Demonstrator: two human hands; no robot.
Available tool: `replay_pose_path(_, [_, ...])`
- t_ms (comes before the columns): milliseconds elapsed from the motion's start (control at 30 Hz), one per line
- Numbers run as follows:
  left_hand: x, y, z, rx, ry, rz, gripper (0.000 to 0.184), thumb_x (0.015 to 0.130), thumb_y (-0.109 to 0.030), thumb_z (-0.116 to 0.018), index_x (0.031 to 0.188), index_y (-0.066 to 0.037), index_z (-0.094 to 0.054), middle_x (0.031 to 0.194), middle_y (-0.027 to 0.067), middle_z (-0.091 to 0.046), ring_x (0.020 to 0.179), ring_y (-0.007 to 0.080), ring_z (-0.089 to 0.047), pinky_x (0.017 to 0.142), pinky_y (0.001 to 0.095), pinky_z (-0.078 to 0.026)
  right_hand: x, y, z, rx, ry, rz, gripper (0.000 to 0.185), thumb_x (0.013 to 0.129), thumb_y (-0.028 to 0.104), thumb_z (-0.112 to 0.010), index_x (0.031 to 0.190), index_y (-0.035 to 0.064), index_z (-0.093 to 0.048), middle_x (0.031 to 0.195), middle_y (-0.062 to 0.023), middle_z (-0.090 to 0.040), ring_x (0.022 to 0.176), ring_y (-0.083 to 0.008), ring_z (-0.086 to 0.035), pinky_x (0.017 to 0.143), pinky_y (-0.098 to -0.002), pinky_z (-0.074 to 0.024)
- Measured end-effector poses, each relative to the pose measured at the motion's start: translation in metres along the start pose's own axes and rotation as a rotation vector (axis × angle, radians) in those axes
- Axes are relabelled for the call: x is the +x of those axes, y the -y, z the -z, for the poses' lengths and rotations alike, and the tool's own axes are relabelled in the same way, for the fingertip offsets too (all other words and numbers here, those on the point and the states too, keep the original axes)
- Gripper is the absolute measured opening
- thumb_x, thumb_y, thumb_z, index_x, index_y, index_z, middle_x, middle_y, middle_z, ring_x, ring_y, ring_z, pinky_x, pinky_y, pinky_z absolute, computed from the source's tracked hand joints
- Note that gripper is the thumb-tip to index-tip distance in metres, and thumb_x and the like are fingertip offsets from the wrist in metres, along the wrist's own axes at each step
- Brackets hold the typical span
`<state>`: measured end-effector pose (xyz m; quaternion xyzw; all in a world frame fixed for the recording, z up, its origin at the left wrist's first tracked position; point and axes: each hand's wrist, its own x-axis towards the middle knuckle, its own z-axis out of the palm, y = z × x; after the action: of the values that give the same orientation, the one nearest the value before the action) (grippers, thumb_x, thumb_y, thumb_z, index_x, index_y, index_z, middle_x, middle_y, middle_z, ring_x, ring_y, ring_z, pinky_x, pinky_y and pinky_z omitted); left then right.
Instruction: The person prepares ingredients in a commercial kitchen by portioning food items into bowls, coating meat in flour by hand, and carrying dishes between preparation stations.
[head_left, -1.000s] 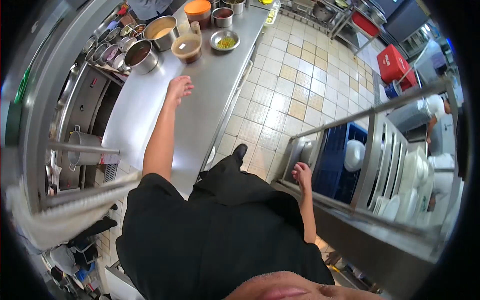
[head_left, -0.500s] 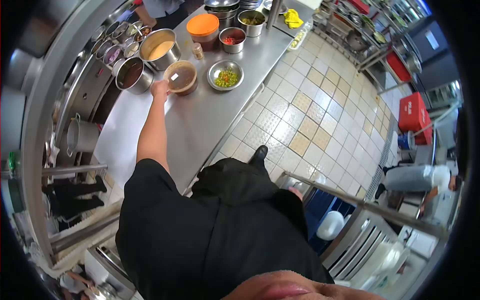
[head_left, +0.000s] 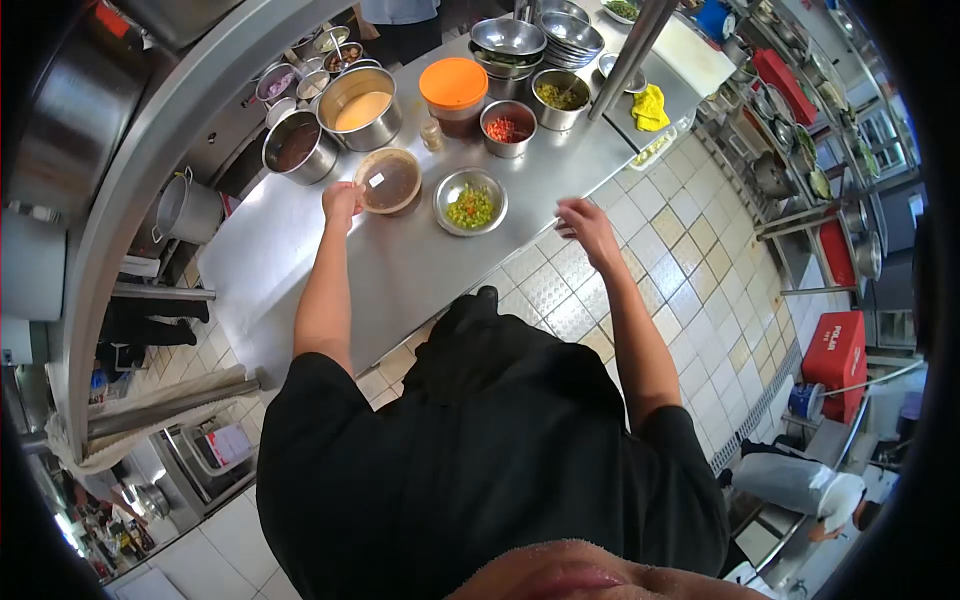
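My left hand (head_left: 343,203) is closed on the near-left rim of a round tan plastic tub (head_left: 402,208) of dark brown liquid, with a small white rectangle showing on the liquid. The tub stands on the steel table. To its right sits a steel bowl (head_left: 441,212) of chopped green and red vegetables. My right hand (head_left: 588,230) hovers beyond the table's right edge, over the floor, its fingers loosely extended and nothing visible in them. A small shaker jar (head_left: 431,134) stands behind the tub.
Behind the tub are a pot of dark sauce (head_left: 300,147), a pot of yellowish liquid (head_left: 359,107), an orange-lidded bucket (head_left: 453,83) and a pot of red pieces (head_left: 508,129). A steel post (head_left: 635,58) rises at the back right. One person (head_left: 800,487) stands at far right.
My right hand has risen from low beside my body to near the table's right edge. My left hand remains on the tub's rim. The view has shifted.
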<state>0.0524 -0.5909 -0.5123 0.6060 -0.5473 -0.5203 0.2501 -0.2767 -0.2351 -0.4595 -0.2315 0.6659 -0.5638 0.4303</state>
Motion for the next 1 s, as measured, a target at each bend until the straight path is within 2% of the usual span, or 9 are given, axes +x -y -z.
replay_pose_path(100, [0.002, -0.005, 0.002, -0.048, 0.029, 0.007, 0.019, 0.076, -0.012, -0.073, 0.087, -0.004, -0.06, 0.069, 0.0031, -0.061, 0.056, 0.0117, -0.057, 0.047, 0.0255, -0.047, 0.06, 0.038, -0.047, 0.022, 0.085, 0.045, 0.026, 0.088, 0.021, -0.061, 0.105, 0.002, -0.061, 0.088, -0.0045, -0.062, 0.076, -0.0136, -0.062, 0.065, -0.027, -0.0481])
replay_pose_path(167, [0.007, 0.002, 0.005, -0.03, 0.034, 0.033, 0.021, 0.078, -0.013, -0.071, 0.093, -0.005, -0.059, 0.074, 0.0033, -0.062, 0.059, 0.0121, -0.058, 0.049, 0.0256, -0.047, 0.102, 0.048, -0.075, -0.084, 0.104, 0.124, 0.032, 0.084, 0.022, -0.065, 0.108, 0.0017, -0.06, 0.089, -0.009, -0.063, 0.081, -0.0199, -0.063, 0.072, -0.031, -0.0493])
replay_pose_path(233, [0.003, 0.001, 0.007, -0.107, 0.038, 0.054, 0.023, 0.079, -0.014, -0.071, 0.095, -0.005, -0.058, 0.077, 0.0038, -0.062, 0.061, 0.0124, -0.058, 0.05, 0.0262, -0.048, 0.14, 0.061, -0.099, -0.428, 0.071, 0.368, 0.04, 0.079, 0.021, -0.067, 0.112, 0.0015, -0.059, 0.101, -0.018, -0.062, 0.094, -0.0308, -0.061, 0.084, -0.0365, -0.0485])
replay_pose_path(333, [-0.01, 0.007, 0.005, -0.189, 0.015, 0.102, 0.025, 0.081, -0.014, -0.07, 0.098, -0.003, -0.056, 0.082, 0.0056, -0.061, 0.066, 0.0139, -0.059, 0.056, 0.0298, -0.052, 0.183, 0.077, -0.127, -0.709, -0.028, 0.689, 0.047, 0.075, 0.017, -0.066, 0.118, 0.0005, -0.056, 0.121, -0.0254, -0.052, 0.108, -0.0394, -0.054, 0.095, -0.0402, -0.0439])
replay_pose_path(433, [-0.013, 0.016, 0.0, -0.237, -0.039, 0.144, 0.027, 0.084, -0.015, -0.067, 0.102, 0.0, -0.054, 0.085, 0.0077, -0.06, 0.068, 0.0166, -0.06, 0.065, 0.0359, -0.056, 0.213, 0.085, -0.149, -0.771, -0.02, 0.624, 0.045, 0.074, 0.011, -0.062, 0.117, 0.0002, -0.054, 0.127, -0.025, -0.044, 0.11, -0.0401, -0.052, 0.095, -0.0427, -0.0442])
replay_pose_path(533, [-0.025, 0.025, -0.002, -0.379, -0.097, 0.189, 0.02, 0.084, -0.012, -0.066, 0.096, -0.001, -0.056, 0.084, 0.009, -0.061, 0.068, 0.0182, -0.061, 0.066, 0.0366, -0.057, 0.22, 0.091, -0.161, -0.884, 0.031, 0.545, 0.039, 0.075, 0.007, -0.058, 0.113, -0.0007, -0.053, 0.12, -0.0237, -0.045, 0.108, -0.0408, -0.053, 0.093, -0.0442, -0.046])
replay_pose_path(633, [-0.036, 0.03, 0.001, -0.479, -0.036, 0.229, 0.017, 0.085, -0.012, -0.065, 0.094, 0.001, -0.056, 0.082, 0.009, -0.061, 0.069, 0.0196, -0.062, 0.069, 0.0383, -0.057, 0.21, 0.086, -0.168, -0.861, 0.052, 0.598, 0.031, 0.076, 0.006, -0.057, 0.107, 0.0003, -0.053, 0.112, -0.0226, -0.047, 0.102, -0.0423, -0.055, 0.088, -0.046, -0.0482])
replay_pose_path(733, [-0.05, 0.032, 0.003, -0.603, -0.021, 0.179, 0.015, 0.085, -0.01, -0.065, 0.09, 0.0, -0.056, 0.078, 0.0084, -0.061, 0.066, 0.0194, -0.061, 0.07, 0.0401, -0.057, 0.209, 0.082, -0.171, -0.836, 0.039, 0.577, 0.03, 0.078, 0.007, -0.056, 0.107, 0.0028, -0.053, 0.113, -0.0222, -0.048, 0.097, -0.0429, -0.058, 0.084, -0.0477, -0.0498])
replay_pose_path(1000, [-0.046, 0.04, 0.005, -0.697, -0.006, 0.136, 0.015, 0.08, -0.01, -0.068, 0.083, -0.002, -0.056, 0.067, 0.0071, -0.058, 0.06, 0.0185, -0.059, 0.072, 0.0453, -0.056, 0.177, 0.086, -0.16, -0.989, -0.02, 0.572, 0.028, 0.079, 0.024, -0.065, 0.099, 0.0066, -0.056, 0.104, -0.0136, -0.055, 0.087, -0.0357, -0.063, 0.072, -0.0462, -0.0523])
